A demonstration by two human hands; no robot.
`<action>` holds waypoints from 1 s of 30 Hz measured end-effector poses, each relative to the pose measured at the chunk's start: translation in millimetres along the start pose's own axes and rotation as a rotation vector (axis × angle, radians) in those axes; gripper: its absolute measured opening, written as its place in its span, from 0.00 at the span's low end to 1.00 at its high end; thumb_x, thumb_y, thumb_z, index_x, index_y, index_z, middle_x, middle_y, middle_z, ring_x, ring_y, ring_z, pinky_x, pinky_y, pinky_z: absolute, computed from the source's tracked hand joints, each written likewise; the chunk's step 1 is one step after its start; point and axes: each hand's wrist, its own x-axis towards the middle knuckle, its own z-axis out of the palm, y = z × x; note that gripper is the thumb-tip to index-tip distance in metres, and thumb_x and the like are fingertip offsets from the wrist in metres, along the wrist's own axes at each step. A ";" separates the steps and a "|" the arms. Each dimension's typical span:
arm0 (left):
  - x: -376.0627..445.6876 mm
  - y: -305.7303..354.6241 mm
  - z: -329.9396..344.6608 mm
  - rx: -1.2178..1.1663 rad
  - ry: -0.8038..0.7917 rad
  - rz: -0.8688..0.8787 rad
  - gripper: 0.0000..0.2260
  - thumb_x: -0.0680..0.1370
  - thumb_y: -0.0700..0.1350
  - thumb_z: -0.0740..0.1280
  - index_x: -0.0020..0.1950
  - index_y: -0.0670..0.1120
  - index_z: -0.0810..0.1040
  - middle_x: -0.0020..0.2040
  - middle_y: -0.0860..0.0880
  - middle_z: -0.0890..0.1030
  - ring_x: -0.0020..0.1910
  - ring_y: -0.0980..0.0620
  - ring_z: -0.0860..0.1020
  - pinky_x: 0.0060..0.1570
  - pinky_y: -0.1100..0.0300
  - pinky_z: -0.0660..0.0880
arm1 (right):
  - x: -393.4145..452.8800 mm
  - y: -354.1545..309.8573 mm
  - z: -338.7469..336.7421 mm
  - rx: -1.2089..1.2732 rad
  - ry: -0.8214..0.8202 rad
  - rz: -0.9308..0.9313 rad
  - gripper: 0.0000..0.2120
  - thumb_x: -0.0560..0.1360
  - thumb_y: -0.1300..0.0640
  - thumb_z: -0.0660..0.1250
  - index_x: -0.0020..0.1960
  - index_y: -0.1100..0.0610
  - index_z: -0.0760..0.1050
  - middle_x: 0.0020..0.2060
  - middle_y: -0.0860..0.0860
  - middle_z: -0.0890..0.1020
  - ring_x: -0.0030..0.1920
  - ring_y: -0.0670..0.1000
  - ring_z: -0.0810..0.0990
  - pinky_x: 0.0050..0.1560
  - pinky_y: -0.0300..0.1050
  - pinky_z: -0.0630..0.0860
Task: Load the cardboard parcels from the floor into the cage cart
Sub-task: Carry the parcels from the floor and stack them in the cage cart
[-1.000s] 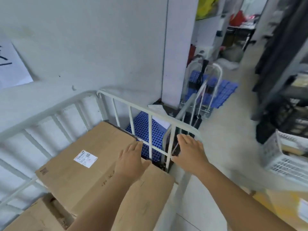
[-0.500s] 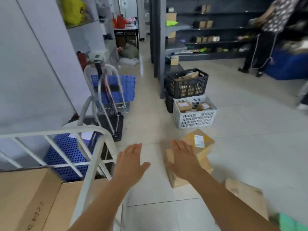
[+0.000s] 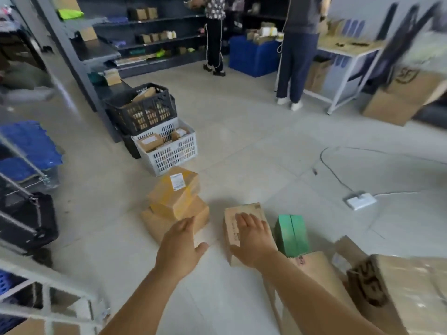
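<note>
Several cardboard parcels lie on the grey floor. A two-high stack of brown parcels with a white label on top sits just beyond my left hand. My right hand hovers over a small upright brown parcel; contact is unclear. Both hands are open, fingers spread, holding nothing. A green box stands right of that parcel. Bigger brown parcels lie at the lower right. The white rail of the cage cart shows at the lower left, with a cardboard parcel inside at the bottom edge.
A white crate and a black crate of small boxes stand ahead by dark shelving. Two people stand at the back near a blue bin and a white table. A white power strip and cable lie on the floor.
My view has swung right, away from the cart and its loaded parcels toward the floor. Both empty hands now reach down over the floor parcels.
</note>
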 end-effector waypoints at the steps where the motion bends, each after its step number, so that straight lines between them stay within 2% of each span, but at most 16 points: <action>1: 4.9 12.9 7.4 0.015 -0.026 0.041 0.34 0.78 0.57 0.63 0.79 0.47 0.55 0.77 0.49 0.60 0.76 0.51 0.58 0.73 0.59 0.58 | -6.0 15.3 0.6 0.011 0.012 0.040 0.40 0.78 0.42 0.63 0.80 0.56 0.46 0.79 0.50 0.51 0.79 0.53 0.48 0.77 0.52 0.45; 7: 32.2 89.0 46.1 0.110 -0.167 0.301 0.33 0.79 0.55 0.63 0.79 0.46 0.55 0.77 0.49 0.61 0.76 0.50 0.58 0.72 0.58 0.58 | -48.5 89.2 0.2 0.104 0.079 0.314 0.37 0.77 0.46 0.64 0.79 0.55 0.51 0.77 0.51 0.57 0.78 0.53 0.51 0.76 0.51 0.49; 11: 44.9 136.9 71.3 0.148 -0.251 0.469 0.33 0.78 0.56 0.64 0.78 0.45 0.56 0.76 0.48 0.62 0.75 0.49 0.60 0.72 0.57 0.58 | -83.6 127.8 2.7 0.163 0.136 0.519 0.38 0.77 0.45 0.65 0.79 0.55 0.51 0.77 0.51 0.57 0.78 0.54 0.51 0.76 0.50 0.48; 17: 46.8 205.8 107.2 0.181 -0.362 0.713 0.33 0.79 0.56 0.62 0.79 0.46 0.54 0.78 0.49 0.59 0.76 0.49 0.58 0.73 0.56 0.57 | -137.2 175.1 18.4 0.235 0.215 0.827 0.41 0.76 0.43 0.66 0.80 0.55 0.48 0.79 0.50 0.54 0.78 0.53 0.50 0.77 0.52 0.48; 23: 39.6 265.5 145.4 0.244 -0.481 0.869 0.34 0.80 0.56 0.61 0.80 0.47 0.50 0.79 0.48 0.56 0.77 0.49 0.55 0.74 0.54 0.55 | -200.1 211.4 35.8 0.304 0.290 1.091 0.40 0.77 0.44 0.66 0.79 0.55 0.48 0.78 0.51 0.56 0.78 0.54 0.53 0.76 0.52 0.50; 30: 36.1 346.8 202.5 0.354 -0.547 0.967 0.34 0.80 0.56 0.62 0.80 0.48 0.49 0.79 0.49 0.55 0.77 0.48 0.56 0.73 0.52 0.57 | -265.7 275.3 68.4 0.416 0.298 1.346 0.41 0.77 0.42 0.64 0.80 0.54 0.46 0.79 0.51 0.53 0.78 0.54 0.51 0.76 0.53 0.49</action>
